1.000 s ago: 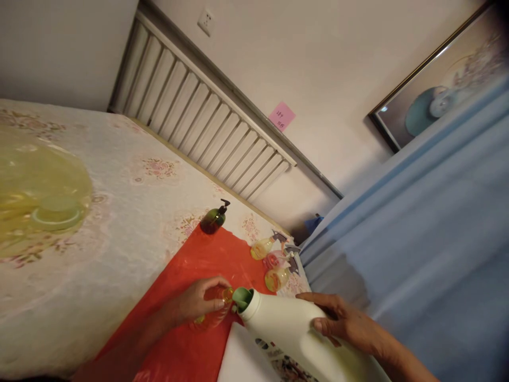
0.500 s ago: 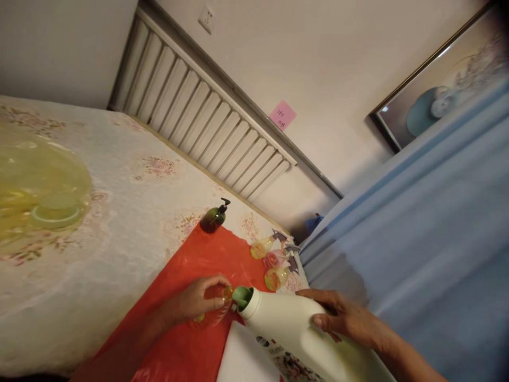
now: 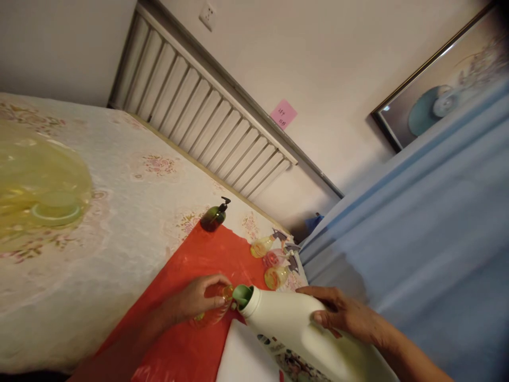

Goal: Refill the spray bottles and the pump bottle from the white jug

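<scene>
White jug, tilted in our right hand, pours lower-centre; left hand grips small bottle; next, align spout steadily.

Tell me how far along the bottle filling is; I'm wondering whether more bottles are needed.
Looks done: three small spray bottles beside the red sheet show coloured liquid inside. In hand: the left hand steadies a small orange bottle, while the right hand tips the white jug, its green spout at the bottle's mouth. Possibly left: the dark pump bottle, untouched.
</scene>
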A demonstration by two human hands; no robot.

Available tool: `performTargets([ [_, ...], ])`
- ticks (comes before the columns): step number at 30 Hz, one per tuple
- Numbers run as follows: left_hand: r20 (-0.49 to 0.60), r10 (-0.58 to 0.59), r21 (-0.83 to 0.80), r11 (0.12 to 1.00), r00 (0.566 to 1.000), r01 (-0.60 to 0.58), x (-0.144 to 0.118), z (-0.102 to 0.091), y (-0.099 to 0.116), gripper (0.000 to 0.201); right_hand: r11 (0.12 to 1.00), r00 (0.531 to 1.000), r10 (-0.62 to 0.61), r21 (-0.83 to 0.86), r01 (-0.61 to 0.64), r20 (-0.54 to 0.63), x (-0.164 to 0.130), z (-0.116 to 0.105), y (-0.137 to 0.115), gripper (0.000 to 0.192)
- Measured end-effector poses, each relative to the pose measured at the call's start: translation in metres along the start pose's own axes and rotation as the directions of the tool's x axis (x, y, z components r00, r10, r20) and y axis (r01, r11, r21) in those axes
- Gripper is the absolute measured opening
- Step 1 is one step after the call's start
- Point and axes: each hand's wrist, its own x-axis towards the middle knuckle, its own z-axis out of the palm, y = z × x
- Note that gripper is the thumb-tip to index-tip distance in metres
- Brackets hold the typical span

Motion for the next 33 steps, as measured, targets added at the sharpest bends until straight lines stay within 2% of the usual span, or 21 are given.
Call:
performTargets([
  [13,0.015,0.0,-0.007,1.0,1.0,0.0,-0.0008,-0.0006,0.0027,0.024,1.0,1.0,0.005,0.026,-0.005,0.016,0.0012,-0.0012,-0.0054,0.055],
  [27,0.024,0.01,-0.003,1.0,1.0,-0.01,-0.0003,-0.0002,0.0046,0.022,0.999,0.999,0.036,0.035,-0.037,0.026,0.0021,-0.0043,-0.0013,0.063],
  [33,0.023,0.018,-0.009,1.0,1.0,-0.017,-0.0004,-0.0002,0.0043,0.022,0.999,0.999,0.019,0.027,-0.02,0.036,0.0026,-0.0051,-0.0011,0.06],
])
